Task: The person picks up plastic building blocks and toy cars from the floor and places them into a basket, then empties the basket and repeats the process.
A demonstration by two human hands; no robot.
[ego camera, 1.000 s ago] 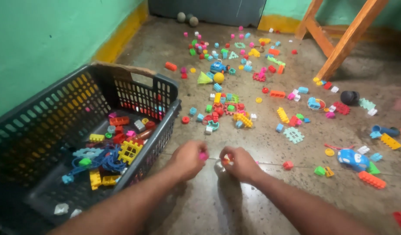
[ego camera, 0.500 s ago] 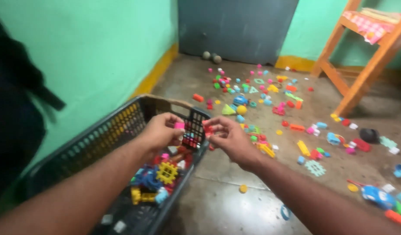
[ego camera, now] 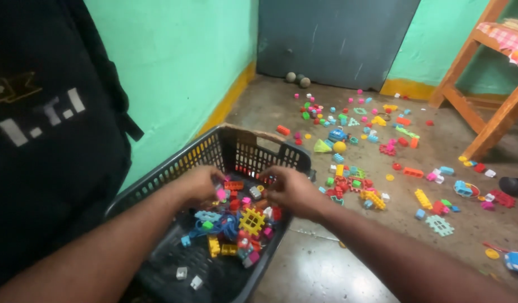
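Dozens of toy blocks [ego camera: 348,185] litter concrete floor [ego camera: 326,269]; green walls; both hands over basket [ego camera: 174,168], left hand [ego camera: 200,185] pinching pink piece [ego camera: 220,194], right hand [ego camera: 290,191] grip unclear.

A speckled concrete floor [ego camera: 326,269] carries a dark plastic basket [ego camera: 174,174] near its left wall edge, scattered colourful toy blocks [ego camera: 371,197] mid-floor, three balls [ego camera: 298,79] at the far edge.
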